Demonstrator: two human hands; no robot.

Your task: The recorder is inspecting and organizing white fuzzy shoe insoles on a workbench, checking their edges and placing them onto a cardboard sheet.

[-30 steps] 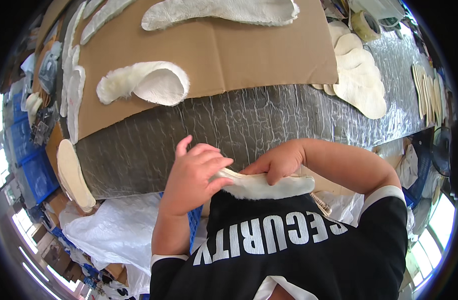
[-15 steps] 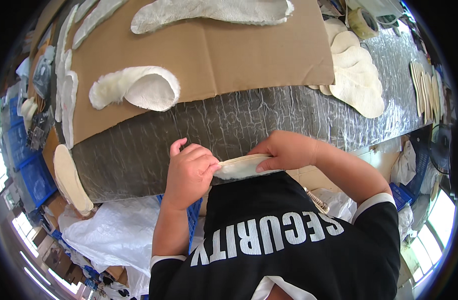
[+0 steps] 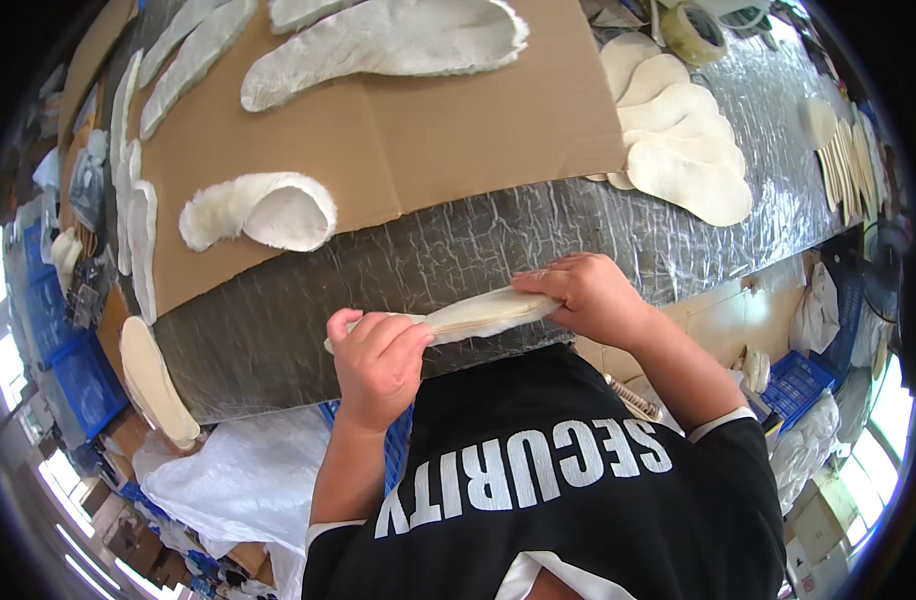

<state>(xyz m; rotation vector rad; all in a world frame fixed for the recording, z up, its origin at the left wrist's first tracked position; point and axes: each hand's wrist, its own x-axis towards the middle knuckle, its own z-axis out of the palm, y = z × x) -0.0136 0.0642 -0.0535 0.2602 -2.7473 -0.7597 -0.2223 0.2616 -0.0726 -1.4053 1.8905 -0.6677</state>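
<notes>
I hold a cream insole [image 3: 490, 312] with white fleecy edging level between my hands, near the front edge of the table. My left hand [image 3: 380, 362] is closed on its left end, and a pale tip shows beyond the knuckles. My right hand [image 3: 596, 298] grips the right end, fingers over the top and the thumb hidden. The insole's layered edge faces me. On the cardboard [image 3: 458, 120] beyond lies a curled white fleece insole [image 3: 218, 208], with a longer fleece one [image 3: 383, 55] farther back.
Overlapping cream insoles [image 3: 688, 180] lie at the right of the cardboard, near a tape roll [image 3: 693, 32]. More insoles [image 3: 848, 165] stand at the far right. A cream pair [image 3: 158, 385] sits at the table's left corner. White plastic sheeting [image 3: 248, 485] hangs below.
My right hand has lifted and moved right along the insole, which now shows its cream upper face and layered edge. The left hand stays on the left end. The view has shifted.
</notes>
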